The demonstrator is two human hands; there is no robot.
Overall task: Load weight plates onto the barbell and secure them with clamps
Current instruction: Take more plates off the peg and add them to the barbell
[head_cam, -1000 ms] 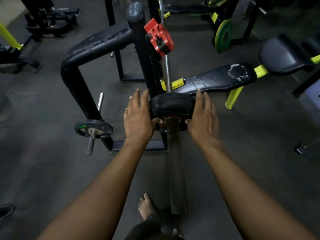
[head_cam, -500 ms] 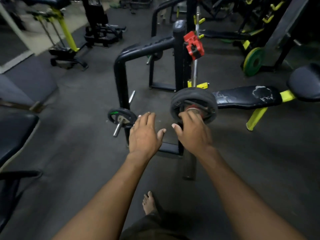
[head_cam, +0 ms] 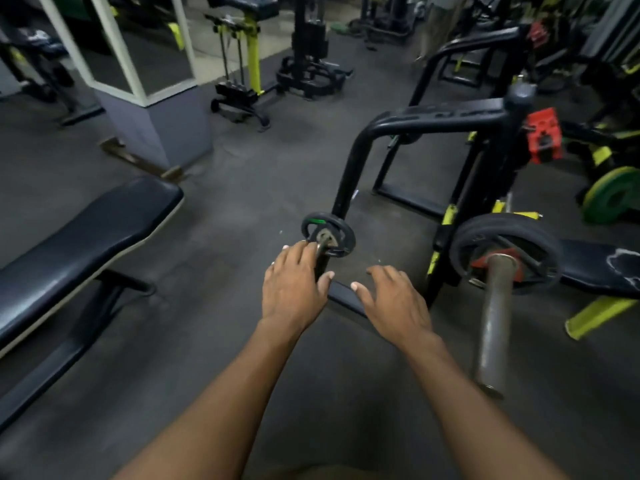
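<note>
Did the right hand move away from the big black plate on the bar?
Yes. The right hand left the big black plate and moved left toward the small plate.

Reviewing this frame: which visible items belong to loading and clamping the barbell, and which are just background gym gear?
Job items:
barbell sleeve
loaded black plate
small plate on storage peg
red clamp
left hand, reaching at the small plate
right hand, open

Background:
flat bench
green plate
mirrored pillar
</note>
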